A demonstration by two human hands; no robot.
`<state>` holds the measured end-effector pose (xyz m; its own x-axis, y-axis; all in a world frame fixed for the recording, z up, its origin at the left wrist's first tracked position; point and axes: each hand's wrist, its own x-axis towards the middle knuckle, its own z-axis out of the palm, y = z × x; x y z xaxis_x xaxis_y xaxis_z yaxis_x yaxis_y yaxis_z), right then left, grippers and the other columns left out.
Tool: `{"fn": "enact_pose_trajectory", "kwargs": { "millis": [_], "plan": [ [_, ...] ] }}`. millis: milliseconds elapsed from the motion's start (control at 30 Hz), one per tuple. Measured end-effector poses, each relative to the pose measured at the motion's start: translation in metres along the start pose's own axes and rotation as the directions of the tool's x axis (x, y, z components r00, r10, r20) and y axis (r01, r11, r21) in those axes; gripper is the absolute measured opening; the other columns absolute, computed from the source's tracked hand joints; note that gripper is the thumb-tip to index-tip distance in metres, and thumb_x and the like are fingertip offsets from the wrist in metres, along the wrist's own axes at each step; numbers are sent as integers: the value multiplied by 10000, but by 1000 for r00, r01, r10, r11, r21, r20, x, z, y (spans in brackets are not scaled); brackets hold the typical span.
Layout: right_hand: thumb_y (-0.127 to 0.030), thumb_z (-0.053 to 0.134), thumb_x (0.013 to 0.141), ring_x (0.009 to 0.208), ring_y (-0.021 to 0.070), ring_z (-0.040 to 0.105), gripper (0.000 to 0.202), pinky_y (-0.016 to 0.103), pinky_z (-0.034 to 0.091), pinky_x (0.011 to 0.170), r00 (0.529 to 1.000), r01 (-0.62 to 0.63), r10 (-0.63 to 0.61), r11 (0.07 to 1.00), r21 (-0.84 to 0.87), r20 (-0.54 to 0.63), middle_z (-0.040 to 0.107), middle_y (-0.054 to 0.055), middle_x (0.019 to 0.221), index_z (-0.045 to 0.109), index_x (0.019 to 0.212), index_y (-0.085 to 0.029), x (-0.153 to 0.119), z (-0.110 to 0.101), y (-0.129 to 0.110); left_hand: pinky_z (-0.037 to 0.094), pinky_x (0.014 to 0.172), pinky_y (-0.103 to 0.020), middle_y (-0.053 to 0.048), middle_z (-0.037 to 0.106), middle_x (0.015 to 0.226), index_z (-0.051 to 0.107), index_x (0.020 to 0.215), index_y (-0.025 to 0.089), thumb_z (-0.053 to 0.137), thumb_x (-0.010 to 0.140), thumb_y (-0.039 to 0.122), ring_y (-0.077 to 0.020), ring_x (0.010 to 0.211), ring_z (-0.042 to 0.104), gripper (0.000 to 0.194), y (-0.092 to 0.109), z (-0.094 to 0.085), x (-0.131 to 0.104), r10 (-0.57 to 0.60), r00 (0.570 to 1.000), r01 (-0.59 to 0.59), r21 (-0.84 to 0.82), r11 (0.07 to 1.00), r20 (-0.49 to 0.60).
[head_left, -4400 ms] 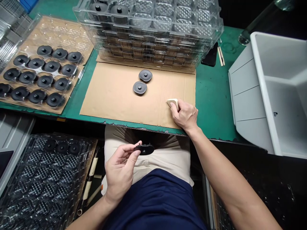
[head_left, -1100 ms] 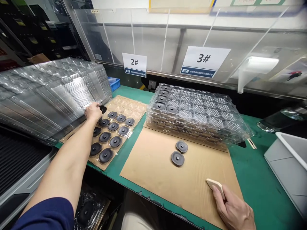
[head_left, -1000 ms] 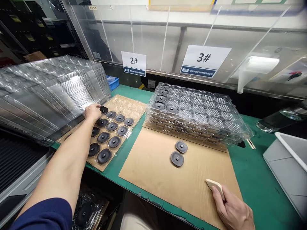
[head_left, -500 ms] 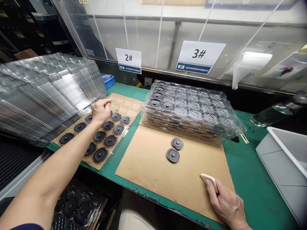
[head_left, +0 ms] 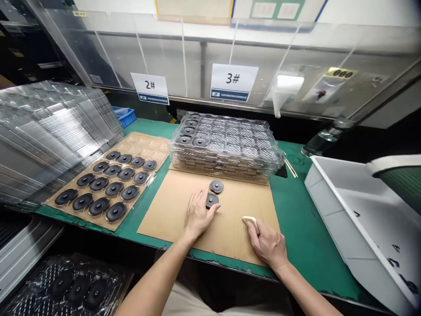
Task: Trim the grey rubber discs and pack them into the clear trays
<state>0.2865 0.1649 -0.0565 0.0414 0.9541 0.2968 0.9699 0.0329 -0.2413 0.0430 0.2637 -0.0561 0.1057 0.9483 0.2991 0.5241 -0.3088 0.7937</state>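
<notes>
On the cardboard sheet point(head_left: 171, 206) lie two dark grey rubber-looking discs with small central studs. My left hand point(head_left: 198, 215) is at the nearer disc point(head_left: 212, 200), its fingers stretched along the left side and its thumb by the lower edge; it partly covers the disc. The farther disc point(head_left: 216, 186) lies just beyond, apart from the fingers. My right hand point(head_left: 270, 245) is closed round a small flat beige piece with a pale edge point(head_left: 250, 220), low over the cardboard's right side. Left of the cardboard, a clear tray point(head_left: 144, 147) holds rows of similar black discs.
A stack of clear trays point(head_left: 226, 153) stands behind the cardboard, with several discs at its left. More trays point(head_left: 66, 127) stand stacked at far left. A grey bin point(head_left: 332, 219) and a glass bottle point(head_left: 324, 140) are at right. Below the table edge sits another disc tray point(head_left: 79, 285).
My left hand has come from the left tray to the nearer disc on the cardboard. My right hand still holds the beige piece. The view has shifted to the right.
</notes>
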Motion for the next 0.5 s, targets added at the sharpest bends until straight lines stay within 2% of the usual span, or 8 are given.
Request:
{"fn": "enact_pose_trajectory", "kwargs": {
  "millis": [67,200,333,433,500],
  "plan": [
    [-490,380,1065,597,200,654,465,290,236,545,999,-25,25,1000,17,23,709,40,716,682,836,-220,-1,0,1,264,1237,-639,-158,639,1434,618,1399,205,720,863,281,-378,1411,500,551,7,11,-9,-20,1000,20,-11,1000,-16],
    [-448,409,1043,615,206,645,377,287,220,559,996,-76,70,992,99,60,727,63,780,681,925,-215,1,0,2,407,1167,-564,-128,718,1277,693,1293,224,657,875,205,-324,1265,614,419,25,16,-26,-34,999,32,-76,997,-22],
    [-426,440,1018,645,213,651,316,287,245,576,990,-132,116,963,235,78,722,76,783,654,955,-203,4,-9,0,476,1115,-516,-114,736,1203,757,1172,227,696,850,250,-305,1195,657,329,44,17,-48,-73,996,62,-188,980,-48],
    [-423,403,1032,692,212,666,323,280,306,592,983,-179,156,911,370,93,725,88,834,613,941,-195,-5,-21,-15,523,1077,-490,-119,749,1200,755,1179,220,719,867,339,-296,1161,699,336,56,19,-71,-187,979,153,-304,940,-85],
    [-417,351,1052,700,204,675,340,272,363,599,978,-205,166,856,475,123,721,79,823,575,918,-199,-22,-29,-33,571,1020,-480,-131,766,1198,741,1214,218,719,885,401,-300,1117,735,376,63,19,-90,-292,953,239,-383,892,-86]
  ]
}}
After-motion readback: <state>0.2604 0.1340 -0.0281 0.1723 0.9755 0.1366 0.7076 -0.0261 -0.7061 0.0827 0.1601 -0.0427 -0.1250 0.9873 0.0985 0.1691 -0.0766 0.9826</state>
